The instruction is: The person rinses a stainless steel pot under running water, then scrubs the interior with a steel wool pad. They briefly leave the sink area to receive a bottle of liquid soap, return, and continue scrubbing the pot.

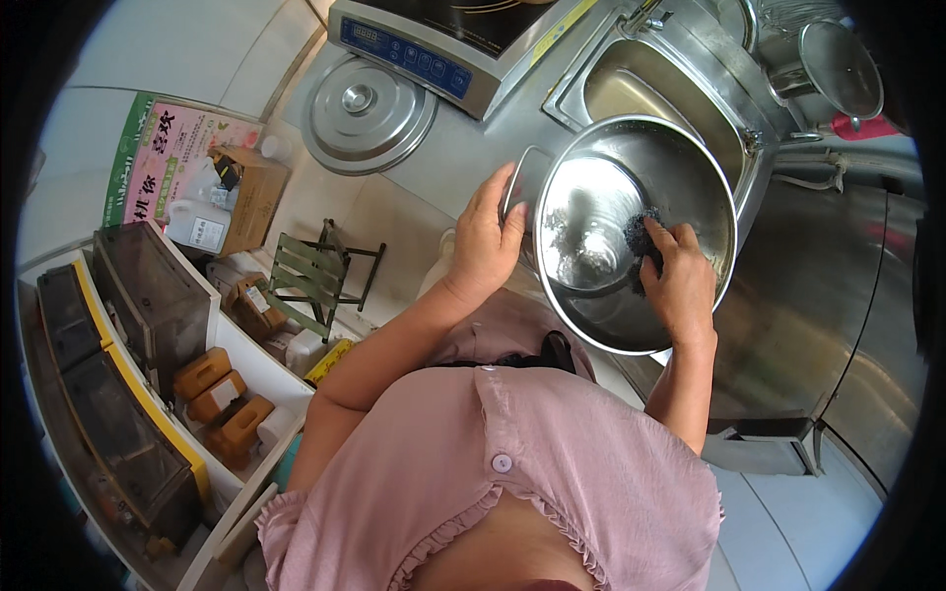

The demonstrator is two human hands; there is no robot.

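Note:
A large stainless steel pot [591,221] is tilted with its open mouth towards me, at the near side of the sink. My left hand [488,229] grips the wire side handle [523,166] at the pot's left. Inside the pot, my right hand [676,273] holds a dark scouring pad [644,233] against the inner wall, near where wall and bottom meet. The pot's bottom looks wet and shiny. The pot hides part of the sink [628,81] behind it.
An induction cooker [414,55] stands on the steel counter, with a round steel lid [362,111] beside it. A tap [641,18] is at the sink's far edge. A folding stool [310,273], a cardboard box [259,196] and shelves with brown jugs [222,395] are at left. Steel doors [798,295] stand at right.

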